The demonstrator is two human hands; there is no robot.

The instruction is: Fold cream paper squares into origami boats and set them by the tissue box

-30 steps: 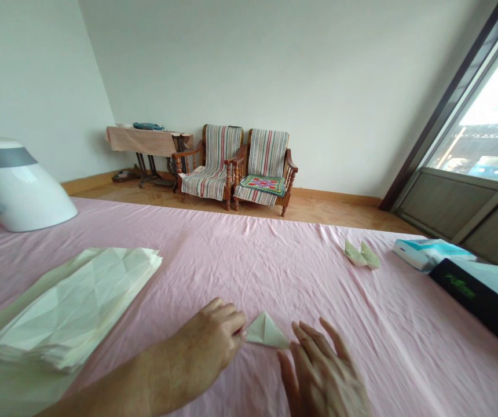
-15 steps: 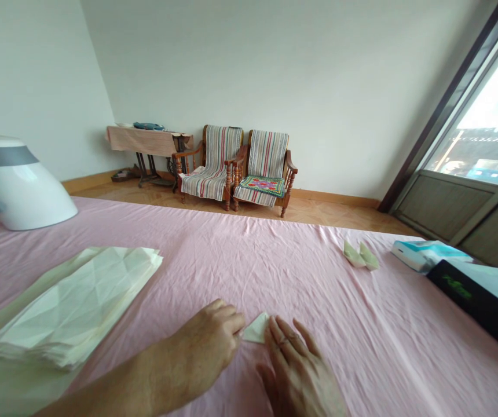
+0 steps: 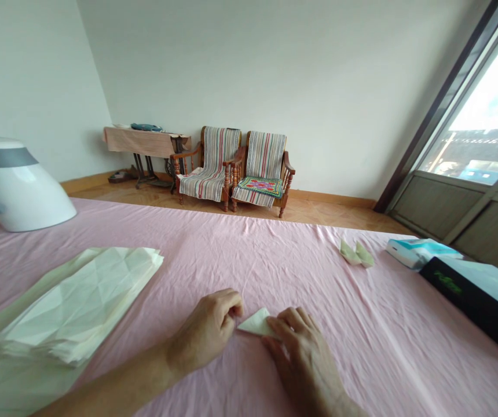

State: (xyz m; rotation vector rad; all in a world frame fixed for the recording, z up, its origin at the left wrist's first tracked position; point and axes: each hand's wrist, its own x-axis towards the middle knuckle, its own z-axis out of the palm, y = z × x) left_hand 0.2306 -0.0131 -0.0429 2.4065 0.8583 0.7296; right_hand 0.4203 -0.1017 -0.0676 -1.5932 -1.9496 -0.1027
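A small folded piece of pale paper [image 3: 255, 322] lies on the pink cloth [image 3: 275, 260] in front of me. My left hand [image 3: 208, 330] is curled, its fingertips pinching the paper's left corner. My right hand [image 3: 303, 353] lies over the paper's right part, fingers bent and pressing it down. Only the paper's middle shows between the two hands.
A stack of creased pale sheets [image 3: 75, 304] lies at the left. A white kettle [image 3: 12, 182] stands far left. Two small folded paper boats [image 3: 355, 253] sit at the right, near a tissue box [image 3: 418, 252] and a black box [image 3: 479, 295]. Two striped armchairs [image 3: 235, 171] stand by the wall.
My right hand has slid left and onto the folded paper, covering its right part, and its fingers have curled. My left hand has stayed at the paper's left corner.
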